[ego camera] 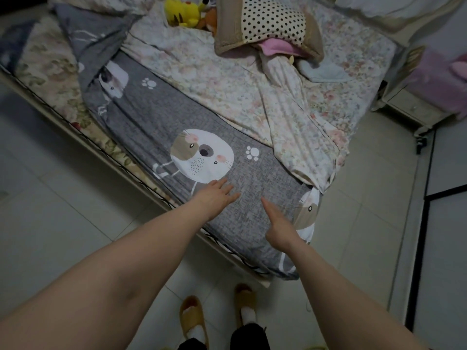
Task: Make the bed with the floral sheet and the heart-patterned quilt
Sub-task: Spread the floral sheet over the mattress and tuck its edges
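The cover [156,122] lies along the left edge of the bed [50,72], down to the near corner. The floral sheet [227,79] lies to its right over the rest of the bed, its near end spilling off the right edge. At the far end a pillow [267,21] sits on the sheet, with plush toys [184,11] just left of it and a folded cloth [326,72] just right. A nightstand [409,102] stands off the far right corner. The left hand [214,198] and right hand [278,223] rest apart on the cover by the near corner. Slippers [192,317] stand on the floor [75,223] before it.

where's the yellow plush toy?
Head view, top centre-left: yellow plush toy lies on the floral sheet, far end, beside an orange plush, left of the polka-dot pillow.
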